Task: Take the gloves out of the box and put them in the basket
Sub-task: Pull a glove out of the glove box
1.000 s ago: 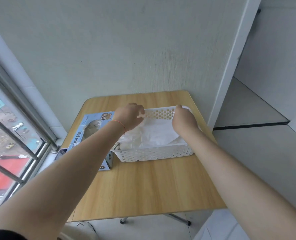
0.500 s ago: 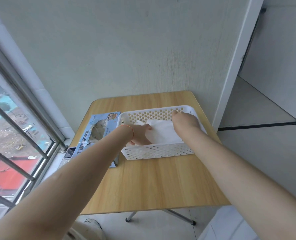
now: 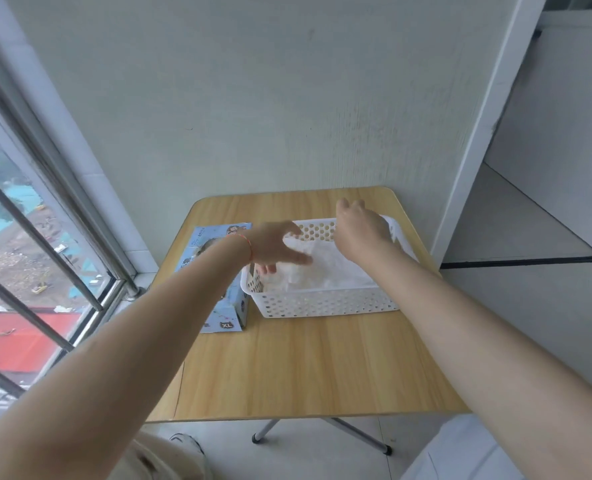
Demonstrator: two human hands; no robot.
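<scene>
A white perforated basket (image 3: 322,303) stands on the wooden table (image 3: 305,368), and thin white gloves (image 3: 325,271) lie spread inside it. One glove edge (image 3: 395,230) drapes over the basket's far right rim. The blue glove box (image 3: 233,306) lies against the basket's left side, mostly hidden by my left forearm. My left hand (image 3: 277,249) hovers over the basket's left end, fingers stretched out and blurred, holding nothing. Over the far right part of the basket is my right hand (image 3: 360,228), fingers relaxed and lifted off the gloves.
The table stands against a grey wall (image 3: 270,116). A barred window (image 3: 38,237) runs along the left, and a white door frame (image 3: 474,133) stands at the right. A folding table leg (image 3: 356,434) and a shoe (image 3: 187,445) show on the floor below.
Both hands have let go of the gloves and risen out of the basket. The left hand moved toward the basket's left end, the right toward its far rim.
</scene>
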